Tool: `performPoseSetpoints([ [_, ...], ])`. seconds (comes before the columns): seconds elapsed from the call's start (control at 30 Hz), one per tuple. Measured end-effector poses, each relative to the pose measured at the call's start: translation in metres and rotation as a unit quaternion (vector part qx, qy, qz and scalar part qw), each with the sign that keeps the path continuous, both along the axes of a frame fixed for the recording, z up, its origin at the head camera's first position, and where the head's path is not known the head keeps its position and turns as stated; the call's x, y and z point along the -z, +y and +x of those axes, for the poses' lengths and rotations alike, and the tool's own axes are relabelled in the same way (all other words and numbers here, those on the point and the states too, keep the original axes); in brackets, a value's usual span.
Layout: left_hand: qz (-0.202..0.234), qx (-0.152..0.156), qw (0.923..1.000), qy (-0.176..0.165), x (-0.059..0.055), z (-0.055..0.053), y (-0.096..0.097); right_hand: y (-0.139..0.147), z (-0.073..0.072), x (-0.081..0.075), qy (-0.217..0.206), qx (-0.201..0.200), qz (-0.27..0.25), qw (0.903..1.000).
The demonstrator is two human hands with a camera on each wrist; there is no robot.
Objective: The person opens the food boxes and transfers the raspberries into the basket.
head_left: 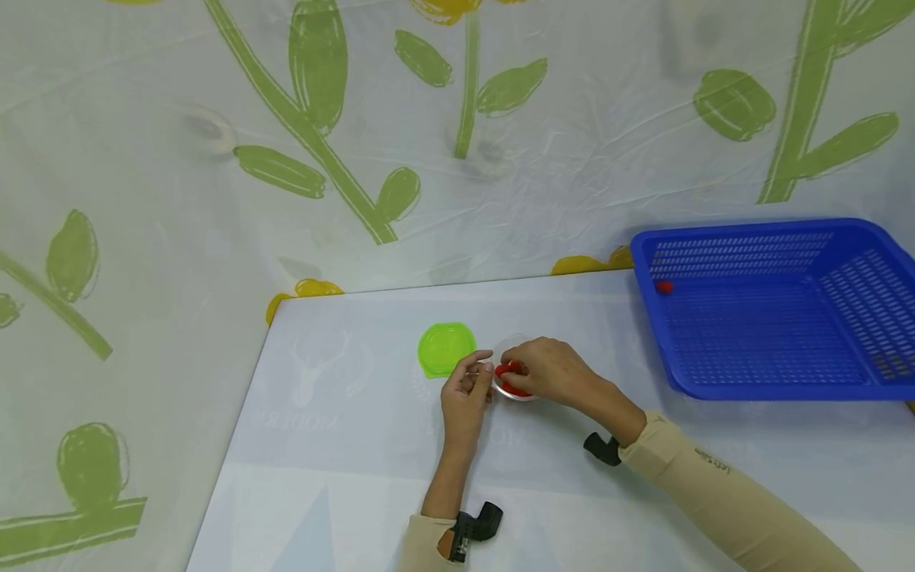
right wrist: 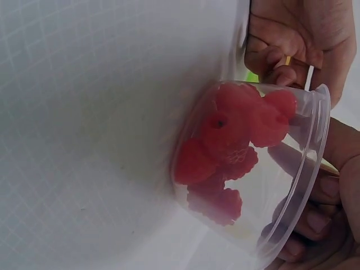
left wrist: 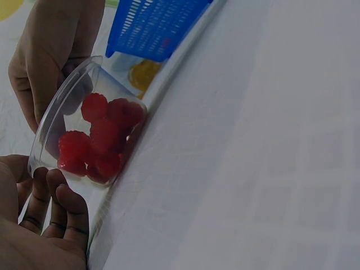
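Note:
A clear plastic cup (right wrist: 256,199) with several raspberries (left wrist: 106,134) in its bottom stands upright on the white table. My left hand (head_left: 466,397) is at the cup's left side, thumb at the rim and curled fingers against the outer wall. From the other side my right hand (head_left: 554,372) reaches over the cup's mouth. Its thumb and fingers point down inside the rim, close to the red fruit; I cannot tell whether they pinch a raspberry. Just behind my left hand lies a lime-green lid (head_left: 446,348), flat on the table.
A blue plastic basket (head_left: 768,391) with slotted walls stands at the right, one small red raspberry (head_left: 665,287) by its left wall. A floral-patterned curtain (head_left: 572,183) hangs behind the table. Black camera mounts sit at both wrists, low over the tabletop (head_left: 322,445).

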State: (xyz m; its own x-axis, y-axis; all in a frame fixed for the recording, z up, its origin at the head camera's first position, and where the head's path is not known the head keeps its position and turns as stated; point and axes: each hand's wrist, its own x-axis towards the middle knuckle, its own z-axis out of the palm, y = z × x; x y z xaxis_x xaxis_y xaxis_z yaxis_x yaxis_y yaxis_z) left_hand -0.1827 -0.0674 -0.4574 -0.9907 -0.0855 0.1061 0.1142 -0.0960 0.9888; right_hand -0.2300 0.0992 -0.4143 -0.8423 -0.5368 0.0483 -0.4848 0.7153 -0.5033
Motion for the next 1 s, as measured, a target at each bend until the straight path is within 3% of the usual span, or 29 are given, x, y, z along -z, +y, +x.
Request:
performPoseSetpoints([
  [0.63,-0.008,-0.005,0.9999,-0.006,-0.001,0.001,0.001,-0.004,-0.002,0.001,0.02,0.006,0.011,0.9997],
  [1.0,-0.01,-0.009,0.9999,-0.006,-0.002,0.001,0.002,0.005,0.001,-0.009,0.019,0.019,-0.003,0.9996],
])
